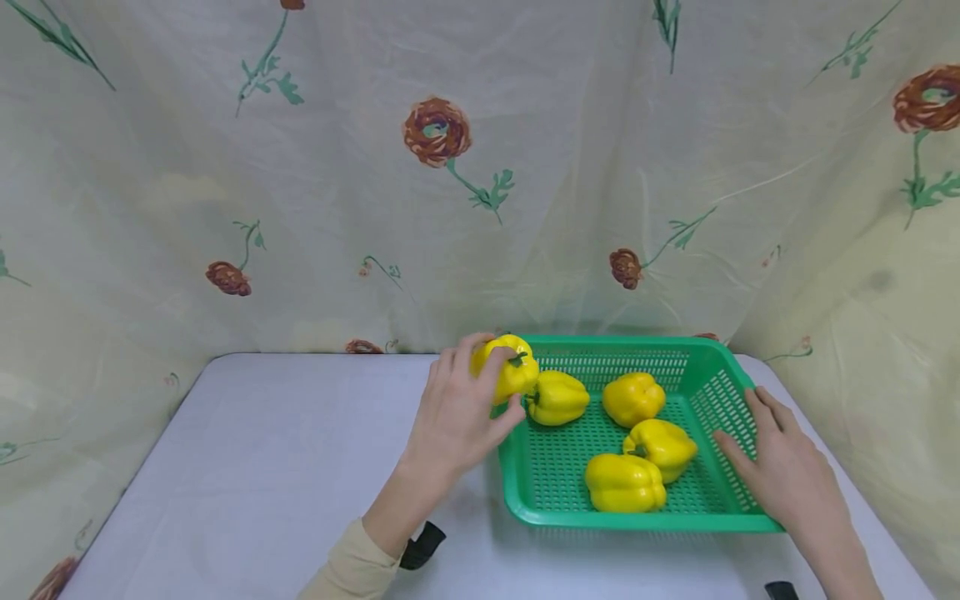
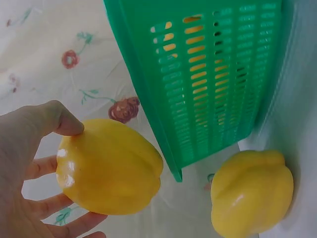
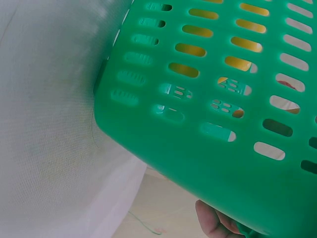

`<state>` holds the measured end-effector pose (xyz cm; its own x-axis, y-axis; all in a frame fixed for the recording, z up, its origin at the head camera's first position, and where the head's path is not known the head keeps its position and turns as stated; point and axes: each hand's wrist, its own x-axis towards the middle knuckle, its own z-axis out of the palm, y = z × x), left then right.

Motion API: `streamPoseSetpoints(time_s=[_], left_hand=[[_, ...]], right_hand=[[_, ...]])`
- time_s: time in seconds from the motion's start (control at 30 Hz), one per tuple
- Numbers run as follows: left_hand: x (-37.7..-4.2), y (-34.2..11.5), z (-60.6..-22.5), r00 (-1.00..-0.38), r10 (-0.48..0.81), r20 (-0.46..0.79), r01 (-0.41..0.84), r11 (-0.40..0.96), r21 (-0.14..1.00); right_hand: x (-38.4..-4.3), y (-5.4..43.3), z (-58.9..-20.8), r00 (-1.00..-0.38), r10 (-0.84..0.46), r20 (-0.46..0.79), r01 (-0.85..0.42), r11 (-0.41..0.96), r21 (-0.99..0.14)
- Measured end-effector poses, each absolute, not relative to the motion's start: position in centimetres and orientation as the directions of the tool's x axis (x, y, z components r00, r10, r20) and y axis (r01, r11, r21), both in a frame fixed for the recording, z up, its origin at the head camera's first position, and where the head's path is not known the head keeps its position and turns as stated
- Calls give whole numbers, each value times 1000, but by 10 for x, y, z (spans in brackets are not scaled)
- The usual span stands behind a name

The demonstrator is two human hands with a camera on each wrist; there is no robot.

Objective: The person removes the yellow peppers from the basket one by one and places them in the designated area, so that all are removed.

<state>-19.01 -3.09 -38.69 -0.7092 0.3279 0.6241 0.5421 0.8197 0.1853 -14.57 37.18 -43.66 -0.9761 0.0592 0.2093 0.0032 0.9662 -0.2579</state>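
A yellow bell pepper [image 1: 507, 367] is held in my left hand [image 1: 461, 408] over the left rim of the green basket [image 1: 645, 522]; in the left wrist view, the thumb and fingers grip one end of this pepper [image 2: 111, 168]. Below it in that view, another yellow pepper [image 2: 252, 193] sits on the table outside the basket; the head view does not show it. Several yellow peppers lie inside the basket, one near its left wall [image 1: 558, 398]. My right hand [image 1: 798, 467] holds the basket's right rim, thumb on the inner side; fingertips [image 3: 210, 218] show at the rim in the right wrist view.
A white cloth-covered table [image 1: 262, 467] extends left of the basket. Behind it and at both sides hangs a pale curtain [image 1: 540, 208] with a flower print. Black straps [image 1: 422, 546] show at the wrists.
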Motion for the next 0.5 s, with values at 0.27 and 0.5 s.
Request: streamPoseSetpoints(time_s=[0.27,0.5], left_hand=[[-193,-40,-386,-742,288,606,461,875,148],[-197,-45,-388,-760,275,589,421,898,124]], right_hand=[[-145,372,-437,-974,59,217,2,967,-255],[-145,371,-435,-980,68,187,18,966,-258]])
